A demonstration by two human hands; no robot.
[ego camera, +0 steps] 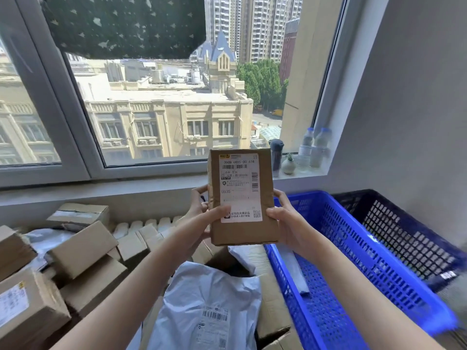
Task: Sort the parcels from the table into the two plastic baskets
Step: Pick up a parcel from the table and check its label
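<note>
Hands, left hand [202,213] and right hand [283,218], grip the upright brown cardboard parcel [242,198] by its sides; blue plastic basket [353,261] sits right, black plastic basket [404,236] beyond.

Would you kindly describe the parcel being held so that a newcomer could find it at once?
Start at the big window, then drop to the sill's middle. There the left hand and right hand hold a brown box upright between them. Unlike the boxes piled below, it is raised in the air with its white label facing the camera.
</note>
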